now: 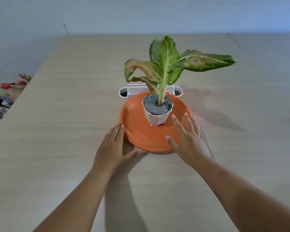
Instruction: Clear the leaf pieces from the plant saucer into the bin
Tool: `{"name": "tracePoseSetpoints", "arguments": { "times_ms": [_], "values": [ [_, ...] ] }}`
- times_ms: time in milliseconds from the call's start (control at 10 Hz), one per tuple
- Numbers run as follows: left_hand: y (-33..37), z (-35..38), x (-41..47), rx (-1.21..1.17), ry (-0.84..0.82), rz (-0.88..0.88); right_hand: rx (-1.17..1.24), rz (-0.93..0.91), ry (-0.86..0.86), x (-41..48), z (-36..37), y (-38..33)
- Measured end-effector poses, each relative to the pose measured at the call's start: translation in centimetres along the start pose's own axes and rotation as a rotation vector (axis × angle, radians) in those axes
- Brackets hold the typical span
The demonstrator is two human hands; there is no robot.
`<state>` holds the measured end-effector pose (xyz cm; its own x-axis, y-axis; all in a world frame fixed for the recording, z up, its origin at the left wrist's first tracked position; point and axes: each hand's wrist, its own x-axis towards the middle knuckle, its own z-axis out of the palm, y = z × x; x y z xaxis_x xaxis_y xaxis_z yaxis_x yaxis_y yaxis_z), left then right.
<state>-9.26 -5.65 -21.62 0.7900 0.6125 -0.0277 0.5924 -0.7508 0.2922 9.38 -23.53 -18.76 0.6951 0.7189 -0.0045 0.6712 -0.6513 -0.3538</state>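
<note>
Both hands are lying spread wide at frame centre — left hand point(113, 146) beside the orange saucer point(136, 124), right hand point(188, 139) over its rim — holding nothing.

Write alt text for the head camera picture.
Two bare hands, left and right, rest open on the near rim of an orange saucer on a table. A white pot with a leafy plant stands in it.

Pale wooden table point(74, 114), blue-grey wall point(141, 14)
</note>
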Motion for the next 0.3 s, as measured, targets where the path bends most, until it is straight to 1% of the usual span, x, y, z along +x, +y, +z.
{"name": "tracePoseSetpoints", "arguments": {
  "times_ms": [200, 300],
  "values": [
    [-0.7, 0.1, -3.6, 0.037, -0.019, -0.102, 0.052, 0.104, -0.027, -4.8, 0.8, 3.6],
    [-1.0, 0.7, -6.2, 0.072, -0.015, -0.107, -0.037, 0.171, -0.08, -7.8, 1.3, 6.2]
  ]
}}
